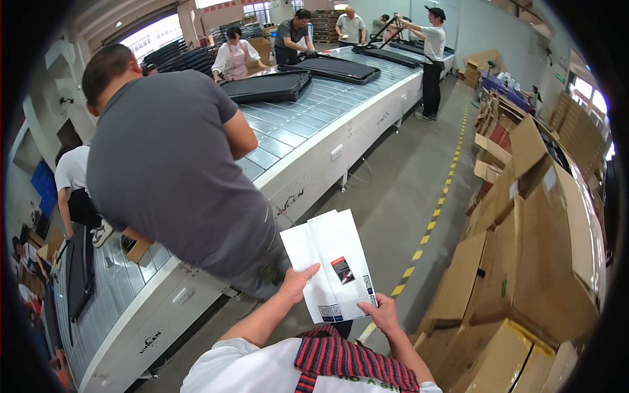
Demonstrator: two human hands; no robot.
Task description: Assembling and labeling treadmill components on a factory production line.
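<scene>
In front of my chest I hold white printed papers (321, 252), at least two overlapping pieces. A small red-and-black picture and several square codes are printed on the lower part. My left hand (299, 281) grips the left edge, its thumb lying over the front. On the lower right corner, the thumb of my right hand (381, 312) presses the paper while the fingers stay behind it. A striped red and dark cloth (354, 360) lies across my white top below the papers.
A person in a grey shirt (170, 157) leans over the long metal slat conveyor (282, 137) close on my left. Black frame-like panels (268, 85) lie on it, with several people around. Open cardboard boxes (544, 242) crowd the right, beyond a yellow-black floor line (429, 229).
</scene>
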